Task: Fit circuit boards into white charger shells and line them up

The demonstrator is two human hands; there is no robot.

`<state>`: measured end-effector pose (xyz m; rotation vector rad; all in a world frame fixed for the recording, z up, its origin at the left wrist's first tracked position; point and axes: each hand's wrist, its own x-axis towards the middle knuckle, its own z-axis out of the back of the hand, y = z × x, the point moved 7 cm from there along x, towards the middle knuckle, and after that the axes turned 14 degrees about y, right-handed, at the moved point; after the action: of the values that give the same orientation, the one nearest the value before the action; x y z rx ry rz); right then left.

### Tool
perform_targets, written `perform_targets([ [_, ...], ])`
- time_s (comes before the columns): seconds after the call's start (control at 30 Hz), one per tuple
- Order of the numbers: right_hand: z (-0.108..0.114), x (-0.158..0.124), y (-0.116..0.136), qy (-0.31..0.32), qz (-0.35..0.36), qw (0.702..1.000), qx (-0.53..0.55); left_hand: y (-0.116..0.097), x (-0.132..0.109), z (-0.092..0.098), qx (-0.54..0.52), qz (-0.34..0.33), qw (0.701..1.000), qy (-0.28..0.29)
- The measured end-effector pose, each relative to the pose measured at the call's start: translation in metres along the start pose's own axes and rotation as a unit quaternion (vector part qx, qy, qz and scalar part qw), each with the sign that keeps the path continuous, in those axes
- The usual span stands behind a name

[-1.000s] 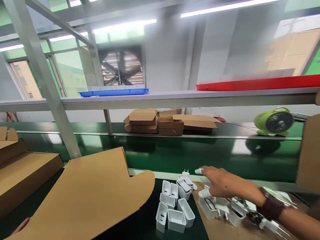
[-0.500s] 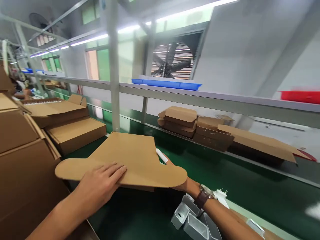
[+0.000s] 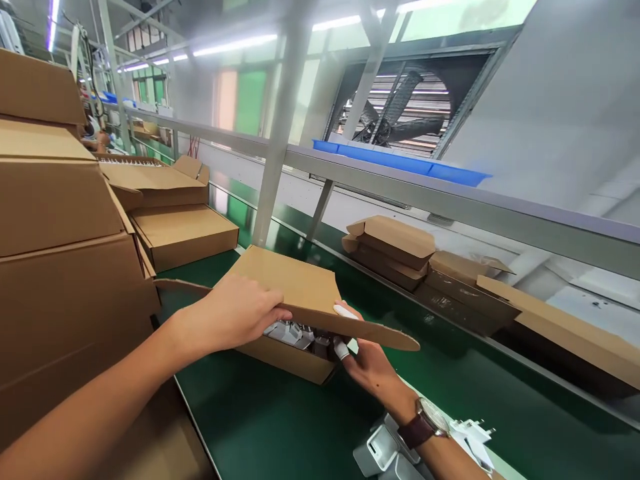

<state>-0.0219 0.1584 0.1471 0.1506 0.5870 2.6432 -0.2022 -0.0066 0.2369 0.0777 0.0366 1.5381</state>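
Observation:
A cardboard box (image 3: 290, 357) sits on the green belt, its lid (image 3: 290, 273) nearly down over it. Through the front gap show several grey and white parts (image 3: 295, 333). My left hand (image 3: 245, 310) is closed on the lid's front edge, fingers curled over the flap. My right hand (image 3: 367, 360), with white covers on some fingers and a watch at the wrist, is at the box's right front corner, gripping around the lid's side flap. Below my right wrist lie grey plastic housings (image 3: 383, 450), with white plug pieces (image 3: 473, 437) to their right.
Tall stacked cartons (image 3: 60, 200) stand close on the left, with a flat closed box (image 3: 185, 233) behind. Open cartons (image 3: 390, 250) line the belt's far side. A metal shelf (image 3: 450, 200) with a blue tray (image 3: 395, 160) and an upright post (image 3: 280, 127) stand beyond.
The lid's front flap has tilted down toward the box, and the parts inside have come into view. My left hand has shifted to the flap's edge. The camera view has turned.

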Motion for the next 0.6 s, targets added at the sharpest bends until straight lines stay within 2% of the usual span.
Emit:
perform_targets([
  [0.1, -0.004, 0.001, 0.000, -0.011, -0.005, 1.000, 0.009, 0.000, 0.000, -0.001, 0.006, -0.002, 1.000, -0.004],
  [0.23, -0.013, 0.002, -0.008, -0.026, -0.056, 0.998, 0.017, 0.002, 0.004, 0.005, 0.016, 0.000, 1.000, -0.015],
  [0.37, -0.018, 0.007, -0.010, -0.008, -0.074, 0.997, 0.018, 0.005, 0.006, 0.010, 0.016, -0.005, 1.000, -0.019],
  [0.5, -0.013, 0.014, -0.013, 0.003, -0.080, 0.997, 0.016, 0.011, 0.006, 0.015, 0.014, 0.001, 0.999, -0.038],
  [0.57, -0.011, 0.017, -0.017, 0.010, -0.083, 0.996, 0.019, 0.006, -0.001, 0.022, 0.008, -0.017, 0.993, -0.114],
  [0.6, -0.010, 0.017, -0.018, 0.012, -0.082, 0.996, 0.021, 0.001, -0.008, 0.027, 0.006, -0.037, 0.982, -0.185],
])
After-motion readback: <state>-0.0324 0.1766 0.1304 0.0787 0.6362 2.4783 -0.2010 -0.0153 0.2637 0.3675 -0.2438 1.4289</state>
